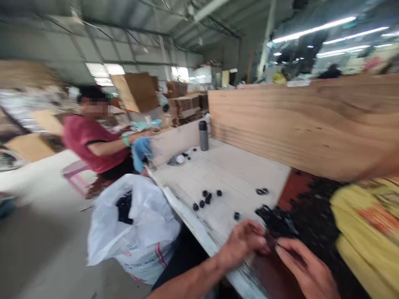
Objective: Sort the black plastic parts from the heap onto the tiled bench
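My left hand (245, 241) is closed at the table's near edge, its fingertips pinching a small dark piece (270, 240) that is too blurred to name. From the other side my right hand (307, 265) meets it, thumb and forefinger pinched at the same piece. Just beyond the fingers lies a heap of small black parts (276, 218), spreading right into a larger dark pile (321, 220). A single black part (237, 216) rests near my left hand. Farther out on the pale tabletop (240, 166) are a loose group of black parts (208, 197) and a pair of black rings (262, 191).
A white woven sack (140, 232) with black contents stands left of the table. A grey bottle (203, 137) is at the far corner, by a wooden board (280, 124). Yellow sacking (370, 224) lies at right. A seated person (96, 141) works beyond, near cardboard boxes (185, 106).
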The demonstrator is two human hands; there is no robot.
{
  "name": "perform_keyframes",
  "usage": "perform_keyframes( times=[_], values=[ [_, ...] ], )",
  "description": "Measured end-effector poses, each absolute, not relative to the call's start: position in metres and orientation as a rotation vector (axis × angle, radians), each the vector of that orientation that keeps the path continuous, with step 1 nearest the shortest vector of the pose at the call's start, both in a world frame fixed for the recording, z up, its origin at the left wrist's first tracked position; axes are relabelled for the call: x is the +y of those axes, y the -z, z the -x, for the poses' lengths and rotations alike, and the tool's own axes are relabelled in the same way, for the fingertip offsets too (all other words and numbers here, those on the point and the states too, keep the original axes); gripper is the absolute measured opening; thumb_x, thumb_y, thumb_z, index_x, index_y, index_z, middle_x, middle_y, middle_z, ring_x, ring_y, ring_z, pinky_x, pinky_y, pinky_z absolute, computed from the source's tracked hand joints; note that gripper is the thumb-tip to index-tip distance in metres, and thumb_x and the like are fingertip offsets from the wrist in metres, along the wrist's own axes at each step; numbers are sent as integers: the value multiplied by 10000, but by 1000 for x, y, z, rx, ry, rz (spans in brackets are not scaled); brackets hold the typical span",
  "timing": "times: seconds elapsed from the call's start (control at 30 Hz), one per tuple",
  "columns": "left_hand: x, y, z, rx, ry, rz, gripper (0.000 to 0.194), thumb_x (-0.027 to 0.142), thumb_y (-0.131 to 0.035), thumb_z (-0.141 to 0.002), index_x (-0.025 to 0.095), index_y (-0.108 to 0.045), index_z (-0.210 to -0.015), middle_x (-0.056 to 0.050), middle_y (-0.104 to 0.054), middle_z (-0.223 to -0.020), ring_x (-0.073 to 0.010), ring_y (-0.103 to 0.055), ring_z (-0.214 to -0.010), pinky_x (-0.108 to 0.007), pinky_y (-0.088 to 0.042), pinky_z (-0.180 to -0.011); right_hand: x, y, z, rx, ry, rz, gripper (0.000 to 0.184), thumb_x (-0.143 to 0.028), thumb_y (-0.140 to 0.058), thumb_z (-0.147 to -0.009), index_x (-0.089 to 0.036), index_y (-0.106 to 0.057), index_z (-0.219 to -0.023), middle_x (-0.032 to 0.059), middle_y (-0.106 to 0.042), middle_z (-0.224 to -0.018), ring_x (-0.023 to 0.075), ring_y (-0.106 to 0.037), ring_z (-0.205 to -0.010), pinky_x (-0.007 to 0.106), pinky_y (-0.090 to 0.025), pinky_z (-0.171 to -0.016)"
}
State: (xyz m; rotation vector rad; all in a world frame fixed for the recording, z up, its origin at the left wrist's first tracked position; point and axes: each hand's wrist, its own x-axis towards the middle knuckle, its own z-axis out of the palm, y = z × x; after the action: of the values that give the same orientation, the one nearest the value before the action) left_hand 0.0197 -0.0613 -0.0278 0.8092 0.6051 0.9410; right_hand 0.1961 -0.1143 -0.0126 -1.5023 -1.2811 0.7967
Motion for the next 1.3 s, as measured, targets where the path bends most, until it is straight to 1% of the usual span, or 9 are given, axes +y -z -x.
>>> perform_keyframes(
  times=[0.07,0.2,0.43,0.67,0.77,0.9,1.03,1.2,1.3],
  values=[
    [-64,24,-20,555,-953,-771,524,348,-890,-654,166,-670,-1094,-48,-728,-916,-156,-704,-720,-273,-542,-718,-117,-6,-192,-1169,-986,1455,319,-533,-725,-756,-256,-714,-915,79,-774,-895,296,-753,-810,370,-622,-723],
    [-60,15,-15,493,-872,-777,293,277,-793,-801,134,-704,-1041,-74,-741,-960,-171,-711,-890,-274,-530,-870,-115,-11,-189,-1027,-1009,1358,345,-464,-731,-802,-206,-676,-1023,80,-758,-954,261,-744,-860,373,-601,-829],
    [-65,15,-15,534,-880,-863,269,225,-810,-781,157,-704,-1019,-49,-742,-978,-139,-687,-863,-258,-519,-858,-121,5,-186,-1312,-765,1350,192,-346,-683,-882,-240,-706,-1040,47,-735,-1010,203,-704,-889,304,-577,-808],
    [-68,15,-17,558,-887,-939,285,255,-827,-758,176,-708,-1006,-44,-749,-987,-171,-689,-927,-285,-510,-879,-120,10,-185,-1539,-502,1343,160,-268,-643,-925,-257,-687,-1079,37,-706,-1003,192,-674,-904,305,-550,-818],
    [-69,14,-17,554,-890,-968,278,258,-815,-772,187,-709,-1020,-40,-741,-1010,-167,-686,-929,-284,-514,-876,-119,11,-185,-1605,-447,1306,119,-267,-614,-954,-243,-678,-1051,52,-695,-986,200,-667,-925,315,-537,-835],
    [-70,11,-17,577,-875,-1007,263,272,-800,-790,184,-708,-1021,-40,-739,-988,-164,-687,-906,-284,-521,-867,-119,11,-185,-1639,-404,1362,98,-309,-603,-965,-223,-651,-964,40,-651,-853,182,-638,-776,287,-511,-704],
    [-71,12,-18,583,-869,-1010,270,291,-794,-795,179,-703,-1024,-51,-741,-994,-182,-689,-930,-309,-521,-893,-119,11,-184,-1660,-388,1427,181,-340,-578,-979,-210,-627,-862,21,-611,-772,152,-576,-666,262,-450,-615],
    [-72,15,-21,597,-881,-1038,289,290,-813,-771,166,-706,-1010,-58,-745,-981,-188,-686,-931,-307,-518,-889,-119,12,-183,-1672,-322,1471,344,-336,-510,-1011,-206,-565,-697,4,-560,-656,136,-533,-612,259,-417,-622],
    [-71,15,-22,608,-873,-1029,299,298,-821,-759,162,-703,-998,-56,-750,-960,-188,-691,-912,-308,-522,-874,-118,12,-181,-1619,-354,1504,359,-367,-538,-992,-210,-544,-670,-3,-553,-639,131,-526,-586,254,-419,-604]
  ],
)
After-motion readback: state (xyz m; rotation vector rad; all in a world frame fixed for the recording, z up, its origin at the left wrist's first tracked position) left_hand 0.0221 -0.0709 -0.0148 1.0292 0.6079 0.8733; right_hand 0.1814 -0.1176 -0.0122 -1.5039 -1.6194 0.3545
